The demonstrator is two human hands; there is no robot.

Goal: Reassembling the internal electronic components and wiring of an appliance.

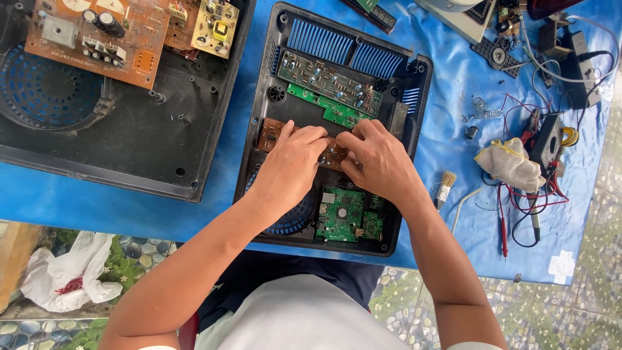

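At nine o'clock of the black casing (256, 162), the left hand (291, 165) pinches the brown circuit board (271, 133) lying mid-casing; at three o'clock the right hand (379, 159) pinches its other end. Uneven prying could flex and crack it, or strain its joints.

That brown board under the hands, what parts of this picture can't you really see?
- Brown circuit board, head view: its middle is covered by the left hand and right hand, so what the fingertips grip is hidden.
- Blue fan grille: mostly under the left wrist.
- Large black casing and its orange board: cut off by the top and left edges.
- Parts on the green square board: too small to identify.
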